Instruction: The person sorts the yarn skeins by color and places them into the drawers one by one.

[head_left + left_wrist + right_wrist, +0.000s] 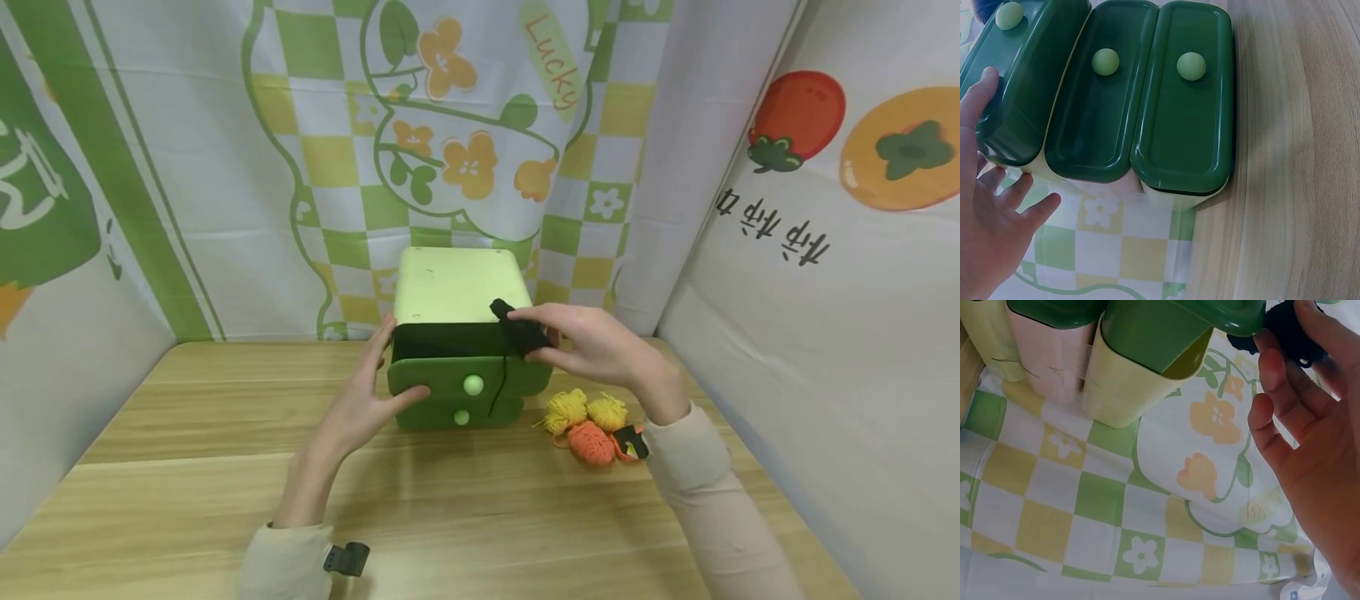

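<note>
The right hand [600, 346] pinches a black yarn bundle [520, 329] with curled fingers, just over the open top drawer [465, 375] of the green drawer box [457, 287] — one dark strand hangs down. The left hand [367, 400], its grip open, rests on that drawer's front. Behind the box, the curtain [555, 75] reads "Lucky".

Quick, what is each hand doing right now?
Left hand: open, touching the pulled-out top drawer.
Right hand: pinching black yarn over the drawer.
</note>
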`<state>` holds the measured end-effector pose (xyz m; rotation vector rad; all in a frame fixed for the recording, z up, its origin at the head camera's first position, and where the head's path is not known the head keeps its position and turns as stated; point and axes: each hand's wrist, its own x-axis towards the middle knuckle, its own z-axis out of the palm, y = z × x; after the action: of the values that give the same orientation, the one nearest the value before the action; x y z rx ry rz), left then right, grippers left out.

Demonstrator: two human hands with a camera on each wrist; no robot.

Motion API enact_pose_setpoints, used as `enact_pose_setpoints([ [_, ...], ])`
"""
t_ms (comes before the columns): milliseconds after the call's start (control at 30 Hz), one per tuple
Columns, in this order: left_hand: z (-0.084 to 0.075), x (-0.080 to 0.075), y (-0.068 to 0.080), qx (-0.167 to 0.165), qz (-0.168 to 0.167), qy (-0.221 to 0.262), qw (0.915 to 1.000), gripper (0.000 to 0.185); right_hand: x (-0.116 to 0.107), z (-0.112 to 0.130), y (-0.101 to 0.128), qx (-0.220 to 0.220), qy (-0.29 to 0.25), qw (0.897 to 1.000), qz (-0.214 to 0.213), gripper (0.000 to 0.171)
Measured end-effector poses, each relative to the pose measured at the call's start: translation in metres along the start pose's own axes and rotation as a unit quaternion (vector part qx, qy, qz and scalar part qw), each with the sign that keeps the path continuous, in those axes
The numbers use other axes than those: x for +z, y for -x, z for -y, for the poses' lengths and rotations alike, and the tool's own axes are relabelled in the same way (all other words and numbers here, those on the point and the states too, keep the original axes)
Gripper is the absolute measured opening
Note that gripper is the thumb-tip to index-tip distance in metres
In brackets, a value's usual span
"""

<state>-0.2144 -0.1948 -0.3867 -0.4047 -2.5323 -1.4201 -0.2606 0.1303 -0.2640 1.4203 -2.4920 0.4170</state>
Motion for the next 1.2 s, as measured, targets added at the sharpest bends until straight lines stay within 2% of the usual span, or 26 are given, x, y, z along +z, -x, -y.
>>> enact_pose_setpoints([
  [633,0.0,-0.001,0.0,0.001,-0.003,0.006,1.0,0.105,0.011,-0.005,-0.01,0.025,-0.034,0.998,0.048,0.045],
  [900,0.001,-0.001,0.0,0.003,-0.005,0.007,1.0,0.105,0.014,-0.008,-0.01,0.049,-0.08,0.993,0.078,0.042],
  [1067,0.002,0.0,0.0,0.004,-0.004,0.003,1.0,0.105,0.017,-0.012,-0.009,0.051,-0.066,0.993,0.085,0.035],
  [1200,0.001,0.001,-0.001,0.004,-0.003,0.001,1.0,0.105,0.019,-0.012,-0.008,0.043,-0.039,0.996,0.073,0.035],
])
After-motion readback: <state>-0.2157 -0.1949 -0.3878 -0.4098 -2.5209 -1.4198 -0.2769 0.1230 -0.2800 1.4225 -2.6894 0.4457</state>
